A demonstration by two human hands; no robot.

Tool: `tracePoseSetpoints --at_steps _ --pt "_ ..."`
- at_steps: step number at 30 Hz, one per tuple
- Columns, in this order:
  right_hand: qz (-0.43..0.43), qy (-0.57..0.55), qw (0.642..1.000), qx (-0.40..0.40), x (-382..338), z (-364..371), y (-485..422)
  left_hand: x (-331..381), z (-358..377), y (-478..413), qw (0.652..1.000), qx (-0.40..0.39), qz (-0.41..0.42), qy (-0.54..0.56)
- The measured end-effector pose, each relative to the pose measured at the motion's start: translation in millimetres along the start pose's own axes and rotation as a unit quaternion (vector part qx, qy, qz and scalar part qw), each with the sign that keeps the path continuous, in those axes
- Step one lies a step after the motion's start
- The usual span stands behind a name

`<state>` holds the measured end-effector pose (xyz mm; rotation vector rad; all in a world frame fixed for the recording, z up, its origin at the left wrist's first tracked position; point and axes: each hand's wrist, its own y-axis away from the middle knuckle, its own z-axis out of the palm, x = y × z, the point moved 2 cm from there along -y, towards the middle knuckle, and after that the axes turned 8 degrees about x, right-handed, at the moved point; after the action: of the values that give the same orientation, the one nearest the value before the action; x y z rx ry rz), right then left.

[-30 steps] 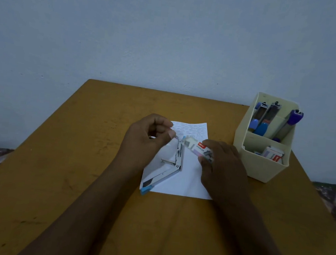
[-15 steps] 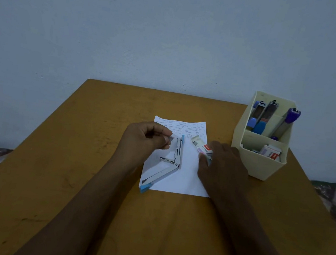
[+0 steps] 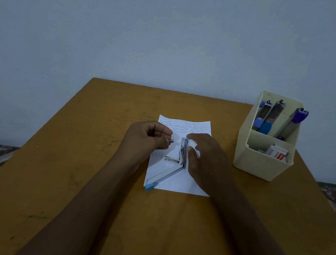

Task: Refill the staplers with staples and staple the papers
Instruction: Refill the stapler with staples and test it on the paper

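Over on the right edge of the wooden table point(image 3: 86, 181) stands a cream desk organiser point(image 3: 262, 170) with two compartments. The taller rear one holds three staplers on end: two blue-tipped staplers point(image 3: 264, 125) side by side, and a purple stapler point(image 3: 298, 116) leaning out over the right wall. The lower front compartment holds small white-and-red staple boxes point(image 3: 278, 154). Now to the centre, where a handwritten sheet of paper point(image 3: 186, 123) lies flat with the open stapler point(image 3: 166, 174) on top of it. It is spread into a V. One arm has its long axis running diagonally, with its blue tip down at the paper's near-left corner and poking just past the edge. From the hinge at the right, the other arm points away towards the wall. A short metal piece juts left from near the hinge. The left hand point(image 3: 147, 139) hovers just left of that far-pointing arm, its fingers curled in. Thumb and forefinger pinch a small strip of staples point(image 3: 171, 141), which points towards the stapler. The right hand point(image 3: 207, 160) lies over the paper's right half with its fingers bent. Its forefinger tip and thumb are up against the right side of the far-pointing arm. I cannot tell whether it truly grips the arm, or whether it has anything in its palm.
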<state>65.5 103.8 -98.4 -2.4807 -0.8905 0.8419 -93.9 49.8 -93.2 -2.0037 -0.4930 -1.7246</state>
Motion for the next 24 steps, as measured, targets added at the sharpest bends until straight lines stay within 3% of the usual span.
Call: tracePoseSetpoints --at_steps 7,16,24 --pt "-0.08 0.072 0.983 -0.151 11 15 -10 -1 -1 0 0.998 -0.024 0.003 -0.06" --pt "-0.122 0.056 0.987 -0.092 19 11 -17 4 -5 -2 0.997 -0.014 0.018 -0.068" --pt "-0.127 0.029 0.989 -0.069 17 2 -14 10 0 3 0.985 -0.021 0.117 -0.128"
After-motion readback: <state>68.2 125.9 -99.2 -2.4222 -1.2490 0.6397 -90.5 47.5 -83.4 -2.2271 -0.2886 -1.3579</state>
